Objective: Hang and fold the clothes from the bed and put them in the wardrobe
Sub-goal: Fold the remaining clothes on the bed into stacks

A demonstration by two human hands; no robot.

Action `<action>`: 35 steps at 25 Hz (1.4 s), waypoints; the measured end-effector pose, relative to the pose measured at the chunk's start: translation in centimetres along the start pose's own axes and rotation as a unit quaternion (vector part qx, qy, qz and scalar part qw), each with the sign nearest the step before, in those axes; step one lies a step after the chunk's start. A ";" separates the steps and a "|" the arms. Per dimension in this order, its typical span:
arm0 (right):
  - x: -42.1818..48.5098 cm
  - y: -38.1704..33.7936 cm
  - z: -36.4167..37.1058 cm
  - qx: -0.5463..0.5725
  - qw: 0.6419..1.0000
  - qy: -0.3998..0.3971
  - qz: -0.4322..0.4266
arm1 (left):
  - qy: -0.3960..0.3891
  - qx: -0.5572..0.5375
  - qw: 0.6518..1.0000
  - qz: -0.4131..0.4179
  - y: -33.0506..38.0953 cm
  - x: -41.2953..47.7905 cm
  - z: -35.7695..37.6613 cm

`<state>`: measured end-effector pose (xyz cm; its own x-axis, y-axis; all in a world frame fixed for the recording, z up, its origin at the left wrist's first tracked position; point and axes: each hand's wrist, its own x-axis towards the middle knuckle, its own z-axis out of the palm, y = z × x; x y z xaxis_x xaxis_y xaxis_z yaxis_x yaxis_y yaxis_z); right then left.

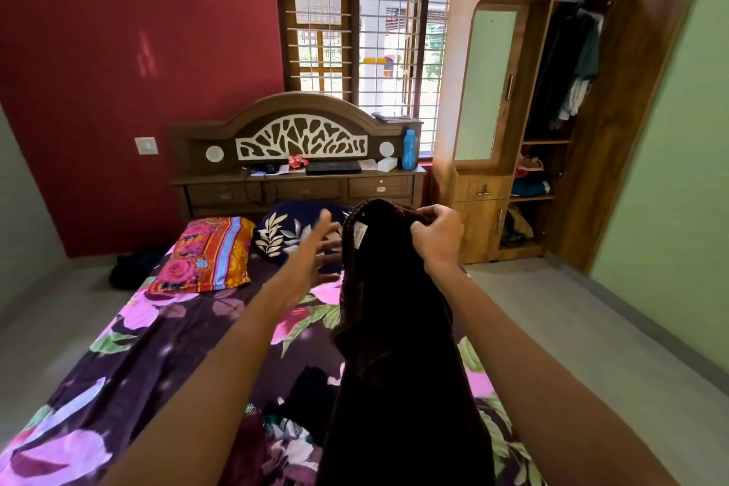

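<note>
Bedroom mid-frame: my right hand (436,235) pinches the dark garment (398,347) by its collar so it hangs straight, while my left hand (315,252) reaches in, fingers spread.

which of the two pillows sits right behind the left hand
The navy pillow with pale leaves, partly covered by the left hand. The orange and pink rose pillow lies clear of it, further left.
</note>
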<state>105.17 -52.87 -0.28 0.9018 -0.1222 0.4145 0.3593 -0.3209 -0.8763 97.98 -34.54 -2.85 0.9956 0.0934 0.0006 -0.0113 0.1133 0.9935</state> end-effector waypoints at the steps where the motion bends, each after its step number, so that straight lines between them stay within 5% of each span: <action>1: 0.3 0.1 -0.2 0.003 1.000 0.014 0.020 | -0.040 0.044 0.998 0.005 -1.1 -0.3 0.4; 3: 0.5 0.2 -0.8 0.013 0.998 0.037 0.049 | -0.101 0.161 0.982 0.011 -3.1 -0.2 1.5; 5: 0.7 0.0 -2.0 0.027 0.996 0.052 0.063 | -0.073 0.246 0.966 0.030 -4.3 0.5 2.3; 11: 1.6 0.8 -8.1 -0.040 0.996 0.071 0.026 | 0.091 0.192 0.967 0.139 -0.3 2.3 0.3; 18: 2.2 1.0 -11.8 -0.104 0.991 0.060 -0.063 | 0.092 0.292 0.921 0.242 5.1 2.4 2.9; 22: 2.7 -0.7 -12.8 -0.063 0.989 -0.035 -0.126 | 0.140 0.265 0.914 0.274 7.4 1.2 2.5; 24: 3.0 -1.7 -13.7 -0.028 0.986 -0.083 -0.145 | 0.067 0.326 0.910 0.247 9.2 0.4 1.9; 27: 3.9 -2.0 -14.9 0.016 0.992 -0.068 -0.108 | -0.060 0.271 0.950 0.144 10.7 -1.0 0.9; 31: 4.4 -2.4 -12.9 -0.066 0.997 -0.011 0.024 | 0.084 0.262 0.953 0.127 9.3 0.6 2.2; 35: 2.2 -3.5 -8.9 -0.073 0.997 0.010 0.000 | 0.109 0.250 0.950 0.150 7.9 2.0 6.1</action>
<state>103.79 -60.44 5.87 0.8963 -0.1413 0.4203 0.3188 -0.4535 -0.8323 100.48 -39.47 5.69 0.9114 0.2554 0.3228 -0.1923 -0.4291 0.8825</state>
